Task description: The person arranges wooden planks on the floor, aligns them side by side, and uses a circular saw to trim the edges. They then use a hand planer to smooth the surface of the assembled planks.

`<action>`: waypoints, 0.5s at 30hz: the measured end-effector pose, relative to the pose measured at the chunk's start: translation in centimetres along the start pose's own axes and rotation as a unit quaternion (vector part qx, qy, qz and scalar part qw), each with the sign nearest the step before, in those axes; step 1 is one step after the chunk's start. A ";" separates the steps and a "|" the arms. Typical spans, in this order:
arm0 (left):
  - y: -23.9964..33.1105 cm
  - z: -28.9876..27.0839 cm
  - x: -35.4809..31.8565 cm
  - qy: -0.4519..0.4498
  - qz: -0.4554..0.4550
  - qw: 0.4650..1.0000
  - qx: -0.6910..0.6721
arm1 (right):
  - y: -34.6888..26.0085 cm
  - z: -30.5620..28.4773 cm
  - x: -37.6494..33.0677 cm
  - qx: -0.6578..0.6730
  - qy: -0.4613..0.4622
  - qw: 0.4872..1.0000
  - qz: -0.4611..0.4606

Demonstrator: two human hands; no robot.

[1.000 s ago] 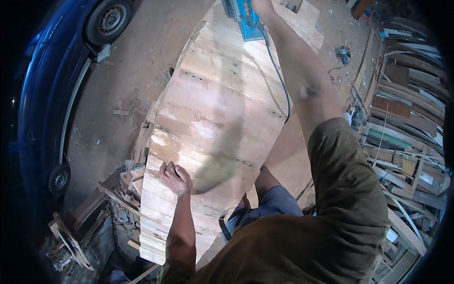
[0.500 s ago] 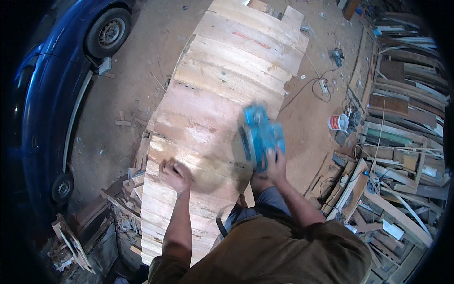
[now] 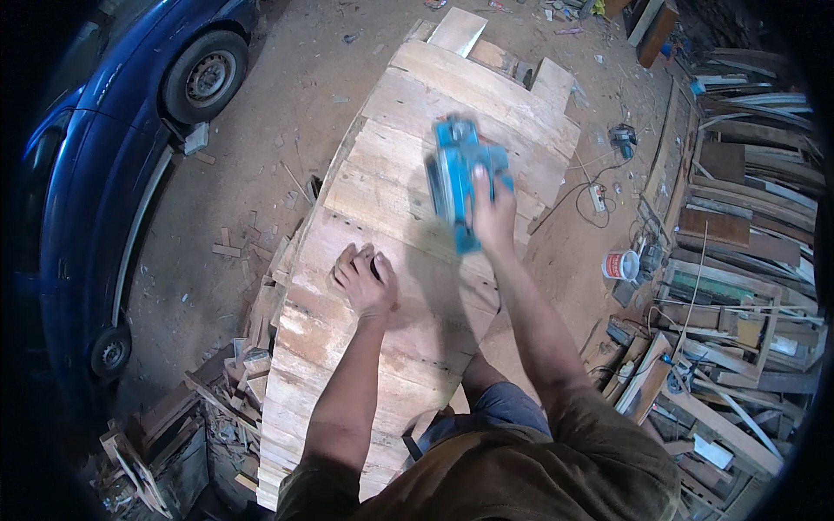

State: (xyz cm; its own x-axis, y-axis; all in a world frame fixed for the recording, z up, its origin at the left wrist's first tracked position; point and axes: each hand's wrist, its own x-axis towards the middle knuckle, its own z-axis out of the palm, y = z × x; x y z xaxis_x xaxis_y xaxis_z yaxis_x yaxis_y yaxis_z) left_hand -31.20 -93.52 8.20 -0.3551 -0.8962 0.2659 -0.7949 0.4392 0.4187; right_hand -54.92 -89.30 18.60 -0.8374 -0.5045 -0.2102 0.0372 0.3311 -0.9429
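Note:
My right hand (image 3: pixel 493 213) grips the rear handle of a teal power tool (image 3: pixel 463 178), shaped like an electric planer or a belt sander. The tool is over the right half of a long panel of pale planks (image 3: pixel 391 187) laid side by side. Its underside is hidden, so I cannot tell whether it touches the wood. My left hand (image 3: pixel 367 280) is at the panel's middle, to the left of the tool. Its fingers are apart and slightly bent, with nothing seen in them. Below, my knee (image 3: pixel 486 378) is beside the panel's right edge.
A blue car (image 3: pixel 95 200) stands along the left. On the dirt floor to the right are another power tool (image 3: pixel 622 139), a power strip (image 3: pixel 597 198) with cable and a white bucket (image 3: pixel 618 266). Stacked timber (image 3: pixel 738 195) fills the right side; wood scraps (image 3: pixel 248 360) lie left of the panel.
My right hand has carried the teal power tool forward, toward the far end of the panel. My left hand has also moved forward over the planks, and its fingers have spread.

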 end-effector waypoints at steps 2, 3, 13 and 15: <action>0.4 -0.6 0.3 -0.006 -0.006 1.000 0.000 | -2.4 2.1 6.4 -0.013 -0.005 1.000 -0.027; 0.3 -0.5 0.3 -0.012 -0.007 1.000 0.007 | -3.2 3.2 9.9 -0.009 -0.009 0.999 -0.033; -0.4 0.1 0.6 -0.020 0.010 0.999 0.032 | -11.5 11.0 27.2 -0.001 -0.027 0.997 -0.066; -0.3 0.1 0.5 -0.014 0.011 1.000 0.026 | -9.8 10.2 25.3 0.011 -0.049 0.998 -0.023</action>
State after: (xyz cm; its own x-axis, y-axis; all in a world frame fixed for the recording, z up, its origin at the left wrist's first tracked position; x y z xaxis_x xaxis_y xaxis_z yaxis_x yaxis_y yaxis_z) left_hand -31.21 -94.05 8.11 -0.3869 -0.8878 0.2493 -0.8104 0.4564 0.3674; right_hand -70.89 -113.46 19.86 -0.7812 -0.5947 -0.1902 0.0130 0.2890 -0.9572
